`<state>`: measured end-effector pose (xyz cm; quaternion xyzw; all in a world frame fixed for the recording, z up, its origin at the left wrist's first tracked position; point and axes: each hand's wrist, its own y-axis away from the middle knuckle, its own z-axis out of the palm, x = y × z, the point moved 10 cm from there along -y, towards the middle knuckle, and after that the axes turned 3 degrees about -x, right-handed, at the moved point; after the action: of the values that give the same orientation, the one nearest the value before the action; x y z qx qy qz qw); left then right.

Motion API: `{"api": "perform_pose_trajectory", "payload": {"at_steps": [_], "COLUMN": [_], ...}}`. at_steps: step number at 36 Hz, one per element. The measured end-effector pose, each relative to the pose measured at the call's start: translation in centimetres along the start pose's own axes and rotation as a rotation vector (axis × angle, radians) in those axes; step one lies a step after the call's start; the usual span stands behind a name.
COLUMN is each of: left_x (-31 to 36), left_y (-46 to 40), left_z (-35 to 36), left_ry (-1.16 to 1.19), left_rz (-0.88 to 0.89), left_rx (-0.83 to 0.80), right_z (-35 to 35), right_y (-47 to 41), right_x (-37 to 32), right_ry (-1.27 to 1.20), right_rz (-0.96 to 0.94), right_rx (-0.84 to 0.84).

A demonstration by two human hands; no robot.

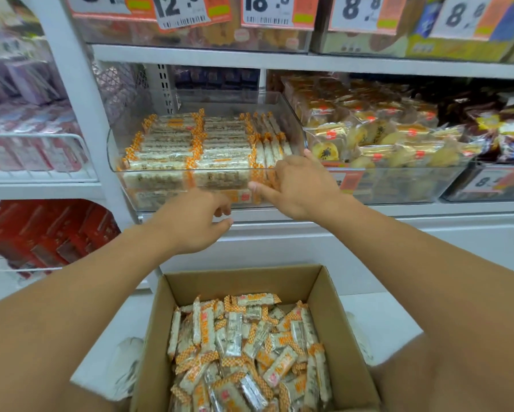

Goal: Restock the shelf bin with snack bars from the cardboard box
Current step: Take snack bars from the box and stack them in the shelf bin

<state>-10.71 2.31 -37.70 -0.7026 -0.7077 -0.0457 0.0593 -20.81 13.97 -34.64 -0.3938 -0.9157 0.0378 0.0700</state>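
While the white shelf [309, 62] ran across a shop aisle, the clear bin [160, 185] on it sat packed with snack bars [190, 150]. The cardboard box [154, 337] below was half full. The right hand [300, 188] gripped the bin's front edge; the left hand [190, 224] had curled fingers, holding nothing I could see. Price tags [267, 10] were cut off up top.

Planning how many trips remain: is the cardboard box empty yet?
Not empty. The box holds a loose pile of bars covering its bottom.
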Motion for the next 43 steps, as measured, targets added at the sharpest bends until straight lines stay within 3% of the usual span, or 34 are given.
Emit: {"api": "perform_pose_trajectory", "payload": {"at_steps": [6, 9, 11, 12, 14, 17, 19, 22, 26, 28, 32, 38, 43], "left_x": [1.1, 0.7, -0.3, -1.3, -3.5, -6.5, -7.4, -7.4, -6.8, -6.2, -6.5, -7.0, -7.2], "left_y": [1.1, 1.8, 2.8, 3.5, 5.2, 8.2, 10.6, 13.6, 16.7, 17.4, 17.1, 15.5, 14.9], "left_z": [3.2, 6.1, 8.9, 10.8, 14.2, 20.8, 26.2, 31.5, 35.1, 36.7, 37.2, 36.8, 36.1], "left_ry": [0.022, 0.001, -0.041, -0.075, -0.141, -0.054, 0.135, 0.374, 0.406, 0.465, 0.540, 0.833, 0.943], "left_rz": [-0.028, -0.082, -0.148, -0.192, -0.287, -0.473, -0.613, -0.779, -0.907, -0.965, -1.061, -1.148, -1.280], "left_rx": [-0.080, -0.120, -0.222, -0.300, -0.428, -0.590, -0.671, -0.657, -0.681, -0.670, -0.504, -0.364, -0.237], "right_z": [-0.2, -1.6, -1.6, -0.5, 5.4, 19.4, 26.3, 31.5, 36.8, 37.6, 36.7, 37.0, 36.1], "right_y": [-0.2, 1.8, 4.5, 5.9, 7.4, 11.8, 15.1, 18.1, 21.9, 22.0, 19.1, 16.8, 16.1], "right_x": [-0.1, -1.7, -4.4, -6.0, -8.9, -10.9, -9.7, -7.4, -5.6, -4.9, -6.6, -10.6, -10.5], "right_ry": [-0.046, -0.111, -0.152, -0.217, -0.365, -0.346, -0.291, -0.312, -0.368, -0.370, -0.378, -0.302, -0.149], "right_rz": [0.050, -0.013, -0.145, -0.212, -0.301, -0.254, -0.113, 0.075, 0.232, 0.304, 0.236, 0.144, 0.129], "right_rx": [0.008, 0.260, 0.440, 0.443, 0.130, -0.656, -0.914, -0.870, -0.929, -0.879, -0.760, -0.822, -0.729]}}
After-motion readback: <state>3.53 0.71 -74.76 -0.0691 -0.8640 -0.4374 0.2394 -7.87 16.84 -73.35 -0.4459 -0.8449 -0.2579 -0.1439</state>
